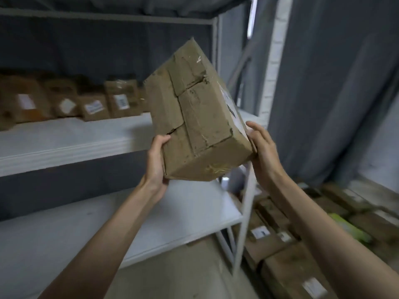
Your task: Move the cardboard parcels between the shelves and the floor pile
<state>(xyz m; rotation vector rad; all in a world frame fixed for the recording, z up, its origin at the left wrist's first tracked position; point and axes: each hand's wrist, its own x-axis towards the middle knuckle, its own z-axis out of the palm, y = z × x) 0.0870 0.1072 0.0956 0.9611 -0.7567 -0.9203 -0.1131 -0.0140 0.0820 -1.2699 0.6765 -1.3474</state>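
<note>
White metal shelving unit (246, 212), two boards in view. Middle shelf (71, 139): row of taped cardboard parcels (95, 108) along the back, each with a white label facing out, packed side by side from the left edge to about centre. Lower shelf (177, 214): bare white surface. Floor (172, 277) right of the unit: pile of cardboard parcels (287, 251), some labelled, lying flat and touching.
</note>
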